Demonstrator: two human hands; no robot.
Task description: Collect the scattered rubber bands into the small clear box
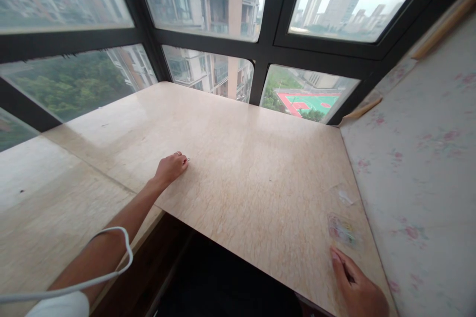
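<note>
My left hand (pixel 171 167) rests on the marble-patterned surface (pixel 238 168), its fingers curled closed. A small thin shiny loop (pixel 188 159), like the end of a paper clip, sticks out at its fingertips. My right hand (pixel 359 282) is near the right wall with thumb and fingers pressed together; whatever is in the pinch, if anything, cannot be made out. Just beyond its fingertips lies a clear plastic pack (pixel 342 229) of small coloured pieces, too blurred to name. A crumpled clear plastic scrap (pixel 345 197) sits farther back.
Dark window frames (pixel 208 44) border the surface at the back and left. Floral wallpaper (pixel 416 183) closes off the right. A white cable (pixel 124 252) loops over my left forearm. A dark gap (pixel 208 267) opens below the front edge.
</note>
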